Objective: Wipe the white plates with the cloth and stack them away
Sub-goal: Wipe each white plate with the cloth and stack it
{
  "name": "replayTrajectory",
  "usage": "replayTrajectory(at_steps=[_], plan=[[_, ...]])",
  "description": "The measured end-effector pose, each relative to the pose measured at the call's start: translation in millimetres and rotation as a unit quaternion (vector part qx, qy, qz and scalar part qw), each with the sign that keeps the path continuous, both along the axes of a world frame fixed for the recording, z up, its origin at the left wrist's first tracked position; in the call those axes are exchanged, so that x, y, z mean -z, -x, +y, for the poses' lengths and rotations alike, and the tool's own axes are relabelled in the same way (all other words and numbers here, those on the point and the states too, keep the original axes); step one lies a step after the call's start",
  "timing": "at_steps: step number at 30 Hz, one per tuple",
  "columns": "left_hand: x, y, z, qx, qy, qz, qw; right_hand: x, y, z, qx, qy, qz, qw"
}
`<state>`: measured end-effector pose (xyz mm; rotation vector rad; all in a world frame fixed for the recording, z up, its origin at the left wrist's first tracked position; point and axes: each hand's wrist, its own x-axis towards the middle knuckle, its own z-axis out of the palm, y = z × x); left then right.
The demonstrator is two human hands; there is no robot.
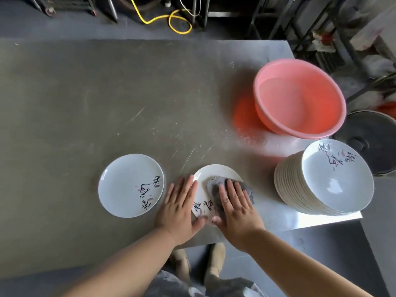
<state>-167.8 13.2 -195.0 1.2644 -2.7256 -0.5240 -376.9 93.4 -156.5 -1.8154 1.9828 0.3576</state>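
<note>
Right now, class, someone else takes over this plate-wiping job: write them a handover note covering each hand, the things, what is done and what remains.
Left hand: flat, steadying the middle plate at its left rim.
Right hand: flat, pressing the grey cloth onto that plate.
Single plate lies to the left, apparently wiped; tall stack stands to the right.
Left: finish this plate, then likely the stack.

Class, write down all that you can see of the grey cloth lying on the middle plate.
The grey fuzzy-looking fabric cloth lies bunched on the white round plate with dark brush lettering, covering its right part and hanging over the right rim. The right hand presses flat on it, fingers straight, hiding its middle. Whether it is wet cannot be told.
</note>
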Motion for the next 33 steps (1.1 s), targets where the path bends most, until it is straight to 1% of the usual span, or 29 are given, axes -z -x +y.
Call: replayTrajectory(at_steps=[3,5,7,9,11,13,15,17,19,22,23,25,27,29,31,33], plan=[[2,-1,-1,-0.005,0.0,0.004,1.0,1,10,-12,0.001,-0.014,0.023,1.0],[2,0,0,-0.012,-0.001,-0.001,1.0,1,5,-27,0.0,-0.011,0.015,1.0],[1,0,0,-0.016,-0.002,-0.011,1.0,2,-5,-39,-0.023,-0.014,-0.007,1.0],[1,0,0,-0.017,-0.005,-0.011,1.0,0,-11,-43,-0.07,-0.018,-0.04,0.997],[2,0,-1,-0.015,-0.006,-0.019,1.0,-3,-9,-34,-0.153,-0.027,-0.058,0.986],[2,-1,0,-0.017,-0.001,-0.032,0.999,-6,3,-15,-0.226,-0.039,-0.067,0.971],[3,-1,1,-0.022,0.007,-0.031,0.999,-11,25,2,-0.264,-0.022,-0.052,0.963],[4,1,1,-0.023,0.01,-0.031,0.999,-19,49,8,-0.256,0.007,-0.008,0.966],[5,1,1,-0.023,0.015,-0.036,0.999,-22,64,-1,-0.208,-0.008,0.028,0.978],[7,0,1,-0.017,0.023,-0.047,0.998,-14,57,-30,-0.119,-0.012,0.024,0.993],[8,0,1,-0.015,0.025,-0.05,0.998,-9,49,-40,-0.109,-0.006,0.019,0.994],[8,1,1,-0.011,0.03,-0.054,0.998,-1,29,-51,-0.122,-0.006,0.005,0.992],[7,1,2,-0.012,0.032,-0.054,0.998,2,12,-50,-0.162,-0.016,-0.021,0.986],[7,0,1,-0.01,0.03,-0.061,0.998,1,7,-37,-0.234,-0.023,-0.041,0.971],[7,0,1,-0.009,0.03,-0.068,0.997,-3,17,-20,-0.309,-0.038,-0.052,0.949],[8,-1,0,-0.011,0.028,-0.071,0.997,-9,40,-7,-0.344,-0.046,-0.067,0.935]])
